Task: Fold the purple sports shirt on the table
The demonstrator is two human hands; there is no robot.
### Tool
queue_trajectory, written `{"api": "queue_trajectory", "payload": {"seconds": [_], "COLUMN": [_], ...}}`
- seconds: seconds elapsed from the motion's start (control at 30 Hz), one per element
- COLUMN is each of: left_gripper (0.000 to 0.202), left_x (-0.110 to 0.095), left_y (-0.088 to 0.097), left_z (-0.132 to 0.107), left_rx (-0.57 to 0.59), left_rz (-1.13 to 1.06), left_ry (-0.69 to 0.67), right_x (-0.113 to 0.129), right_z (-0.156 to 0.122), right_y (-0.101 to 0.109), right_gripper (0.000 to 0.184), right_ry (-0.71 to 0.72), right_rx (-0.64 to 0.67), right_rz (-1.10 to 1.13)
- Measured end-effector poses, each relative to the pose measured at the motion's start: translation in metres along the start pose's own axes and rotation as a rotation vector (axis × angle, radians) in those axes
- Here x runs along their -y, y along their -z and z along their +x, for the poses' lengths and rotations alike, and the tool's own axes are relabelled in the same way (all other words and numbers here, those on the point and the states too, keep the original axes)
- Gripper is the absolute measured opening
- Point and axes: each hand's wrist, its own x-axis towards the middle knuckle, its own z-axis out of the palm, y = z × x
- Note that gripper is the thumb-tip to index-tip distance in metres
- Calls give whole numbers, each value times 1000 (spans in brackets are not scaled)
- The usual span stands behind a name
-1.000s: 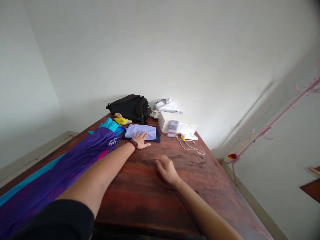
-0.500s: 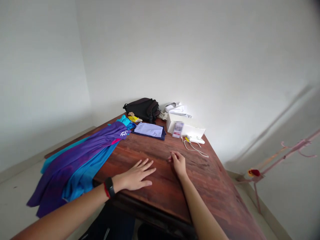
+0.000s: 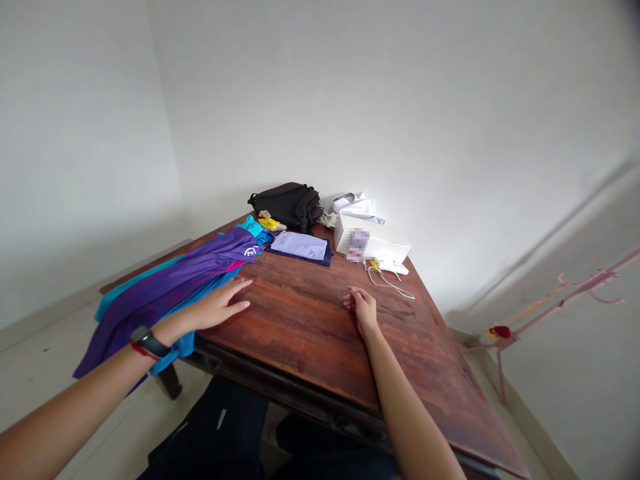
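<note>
My left hand (image 3: pixel 217 307) is open, thumb apart from the stretched fingers, near the table's left front corner. It is beside a heap of purple and blue clothing (image 3: pixel 165 293) that hangs over the table edge; the wrist wears a black band. My right hand (image 3: pixel 363 310) rests with its fingers loosely curled on the brown wooden table (image 3: pixel 295 327), and I see nothing in it. Farther back lies a folded lavender cloth (image 3: pixel 300 246) on a dark blue one (image 3: pixel 327 257), apart from both hands.
At the back stand a black bag (image 3: pixel 280 203) and a white box (image 3: pixel 383 239), with white fabric (image 3: pixel 353 203) behind it. A yellow item (image 3: pixel 269 224) lies before the bag. A white cord (image 3: pixel 393 287) trails at the right. A pink rack (image 3: pixel 560 293) stands beyond the right edge.
My left hand has moved left, from flat on the tabletop to beside the purple and blue clothing. The right hand stays about where it was. The view has shifted slightly.
</note>
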Motion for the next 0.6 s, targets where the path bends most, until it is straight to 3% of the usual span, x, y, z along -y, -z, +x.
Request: {"api": "queue_trajectory", "payload": {"seconds": [0.13,0.33,0.5,0.6], "left_gripper": [72,56,58,61], "left_x": [24,30,44,54], "left_y": [-3,-10,9,22], "left_z": [19,29,36,49], "left_rx": [-110,-180,-293,-306], "left_rz": [147,152,307,267], "left_ry": [92,177,200,202], "right_x": [0,3,5,5], "right_z": [1,3,4,4], "right_y": [7,12,15,15], "right_gripper": [40,35,33,32], "right_ry": [-38,-73,-92,-103], "right_rx": [-13,-5,5,9], "right_rz": [52,111,126,145]}}
